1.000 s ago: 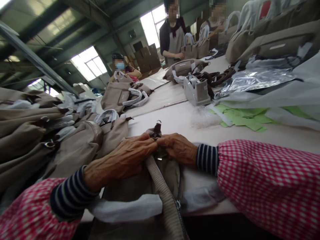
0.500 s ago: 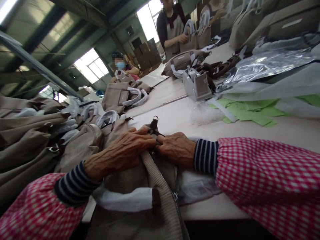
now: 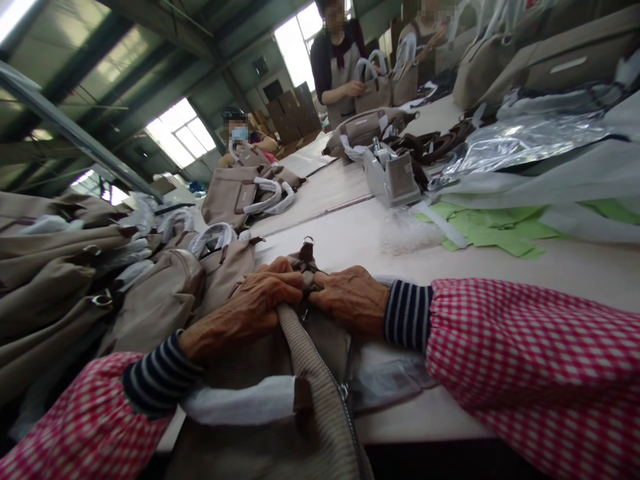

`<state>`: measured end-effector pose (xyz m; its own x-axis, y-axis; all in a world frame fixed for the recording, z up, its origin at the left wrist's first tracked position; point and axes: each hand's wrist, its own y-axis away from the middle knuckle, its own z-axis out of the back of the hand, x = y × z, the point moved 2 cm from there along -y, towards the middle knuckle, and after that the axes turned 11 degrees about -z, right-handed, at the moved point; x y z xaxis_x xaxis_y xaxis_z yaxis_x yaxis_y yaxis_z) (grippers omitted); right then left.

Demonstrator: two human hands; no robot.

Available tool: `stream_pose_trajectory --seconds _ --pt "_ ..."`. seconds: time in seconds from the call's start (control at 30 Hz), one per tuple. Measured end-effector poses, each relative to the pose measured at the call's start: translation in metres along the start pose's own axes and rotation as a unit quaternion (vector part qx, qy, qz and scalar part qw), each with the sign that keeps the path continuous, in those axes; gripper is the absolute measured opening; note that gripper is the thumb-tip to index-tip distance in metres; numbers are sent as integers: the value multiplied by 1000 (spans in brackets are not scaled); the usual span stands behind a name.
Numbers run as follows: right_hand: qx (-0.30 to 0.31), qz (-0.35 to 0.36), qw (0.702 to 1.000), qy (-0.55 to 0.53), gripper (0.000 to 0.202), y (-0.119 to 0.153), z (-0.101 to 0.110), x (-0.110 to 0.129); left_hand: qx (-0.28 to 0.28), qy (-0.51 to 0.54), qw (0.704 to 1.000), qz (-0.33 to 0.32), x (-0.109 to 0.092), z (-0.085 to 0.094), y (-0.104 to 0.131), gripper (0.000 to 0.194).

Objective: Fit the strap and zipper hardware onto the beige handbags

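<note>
A taupe handbag [image 3: 240,443] lies in front of me at the table's near edge, its long zipper [image 3: 330,363] running toward me and parted. White wrapping covers its handle [image 3: 240,402]. My left hand [image 3: 255,300] is closed on the bag's far end, at the left of the zipper. Closed on the same end from the right is my right hand [image 3: 350,297], its fingertips close to the left ones. Between and just beyond the hands stands a dark brown tab with a metal ring [image 3: 307,247]. My fingers hide exactly what part of the fabric they pinch.
More taupe bags [image 3: 60,287] are piled at the left. A tape dispenser [image 3: 393,173], green paper pieces [image 3: 490,227] and clear plastic [image 3: 535,143] lie on the white table [image 3: 345,233] to the right. Co-workers [image 3: 340,60] handle bags at the far side.
My left hand has drawn slightly back to the left, showing more of the bag's end and the brown tab between the hands. My right hand stays nearly in place.
</note>
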<state>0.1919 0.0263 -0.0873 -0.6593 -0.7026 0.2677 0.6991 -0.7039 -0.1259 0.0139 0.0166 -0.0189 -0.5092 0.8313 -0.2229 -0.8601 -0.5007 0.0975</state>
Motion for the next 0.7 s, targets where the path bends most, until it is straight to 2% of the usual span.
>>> stream_pose_trajectory --seconds 0.1,0.23,0.3,0.4,0.47,0.53,0.6,0.7 --pt "-9 -3 1000 -13 21 -1 -1 -2 -28 45 999 -10 -2 1 5 24" --pt "-1 -47 994 -97 22 -6 7 -8 -81 30 996 -19 -1 -3 8 20" --pt "-6 -75 976 -203 30 -9 15 -9 -96 16 995 -24 -1 -6 8 19" --pt "-4 -128 933 -336 35 -13 25 -5 -112 7 993 -24 -2 -8 8 19" --pt "25 -159 922 -353 32 -16 25 0 -124 7 992 -20 -3 -8 8 19" --pt "38 -166 926 -337 28 -21 22 5 -135 5 991 -14 -3 -8 9 19" --pt "34 -174 928 -329 21 -28 17 8 -139 -2 990 -9 -3 -9 8 19" --pt "14 -210 906 -368 6 -35 9 8 -143 -7 990 -6 -4 -13 5 18"
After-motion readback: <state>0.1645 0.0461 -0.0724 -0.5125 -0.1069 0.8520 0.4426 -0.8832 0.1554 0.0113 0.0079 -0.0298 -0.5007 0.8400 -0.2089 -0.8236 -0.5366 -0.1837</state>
